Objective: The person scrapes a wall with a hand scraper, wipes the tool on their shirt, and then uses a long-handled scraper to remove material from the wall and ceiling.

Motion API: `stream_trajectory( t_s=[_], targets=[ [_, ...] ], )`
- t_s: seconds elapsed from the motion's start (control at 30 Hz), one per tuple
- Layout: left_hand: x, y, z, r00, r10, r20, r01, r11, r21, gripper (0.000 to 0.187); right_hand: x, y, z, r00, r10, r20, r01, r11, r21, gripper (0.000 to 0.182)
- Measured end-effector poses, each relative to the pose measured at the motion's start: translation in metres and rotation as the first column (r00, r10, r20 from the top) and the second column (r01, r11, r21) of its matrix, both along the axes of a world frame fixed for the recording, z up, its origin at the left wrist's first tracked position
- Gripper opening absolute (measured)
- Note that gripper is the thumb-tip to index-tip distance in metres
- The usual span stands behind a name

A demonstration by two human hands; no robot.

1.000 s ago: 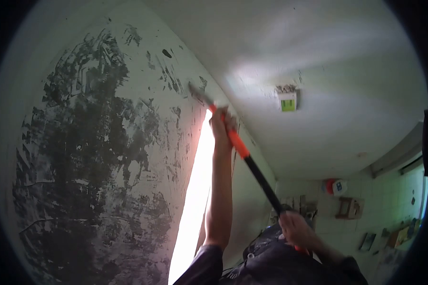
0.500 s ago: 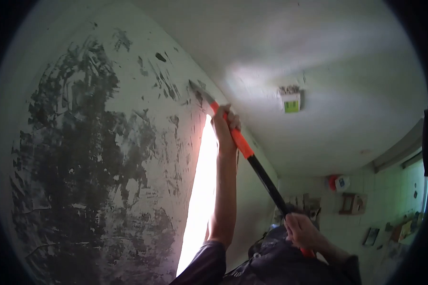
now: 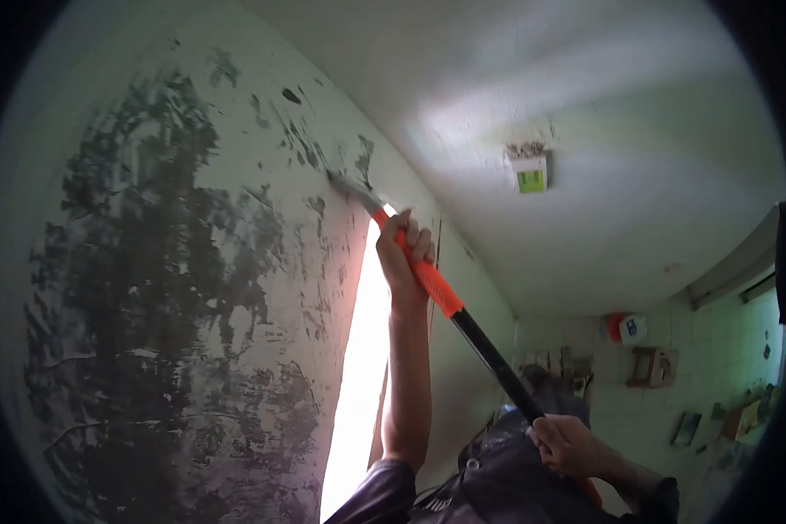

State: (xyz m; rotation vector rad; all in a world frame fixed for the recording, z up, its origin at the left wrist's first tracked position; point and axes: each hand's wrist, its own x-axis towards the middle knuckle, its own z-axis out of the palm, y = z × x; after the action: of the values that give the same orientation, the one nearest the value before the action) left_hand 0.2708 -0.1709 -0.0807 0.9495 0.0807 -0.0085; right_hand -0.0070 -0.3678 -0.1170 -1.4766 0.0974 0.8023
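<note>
A long scraper (image 3: 489, 354) with a black shaft and orange grips slants from the wall down to the lower right. Its grey blade touches the wall (image 3: 262, 349), which has dark patches where the pale coating is gone. My left hand (image 3: 403, 249) is wrapped round the orange grip just behind the blade. Lower down, my right hand (image 3: 563, 444) closes round the shaft near its lower end, close to my dark clothing.
A bright narrow opening (image 3: 358, 375) lies beside my left forearm. On the pale surface at the upper right is a small box with a green label (image 3: 530, 179). A small wooden stool (image 3: 651, 367) and a red and white item (image 3: 622, 328) stand on the tiles.
The blade has moved down and left along the wall, and my left hand has come down with it. My right hand has shifted slightly right and down, still on the shaft.
</note>
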Motion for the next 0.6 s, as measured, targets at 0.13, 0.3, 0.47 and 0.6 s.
stream_trajectory(
  t_s=[0.13,0.3,0.47,0.6],
  targets=[
    [-0.012,0.002,0.000,0.998,-0.029,-0.048,0.030,1.000,0.009,0.018,-0.009,-0.008,0.005,0.983,0.038,-0.181,-0.016,0.993,0.120,0.044],
    [0.055,-0.015,-0.020,0.979,-0.084,0.187,0.053,0.985,0.162,0.021,0.001,0.019,-0.043,0.952,-0.039,0.303,0.073,0.992,-0.101,0.043],
    [0.033,-0.015,-0.015,0.999,-0.039,-0.025,0.041,0.995,0.089,0.016,0.014,-0.013,-0.029,0.997,-0.074,-0.024,0.077,0.982,0.173,0.041],
    [0.000,-0.003,0.004,0.998,-0.035,-0.055,0.038,0.998,0.057,0.015,-0.002,-0.010,-0.004,0.998,0.019,-0.053,-0.015,0.997,0.076,0.036]
  ],
)
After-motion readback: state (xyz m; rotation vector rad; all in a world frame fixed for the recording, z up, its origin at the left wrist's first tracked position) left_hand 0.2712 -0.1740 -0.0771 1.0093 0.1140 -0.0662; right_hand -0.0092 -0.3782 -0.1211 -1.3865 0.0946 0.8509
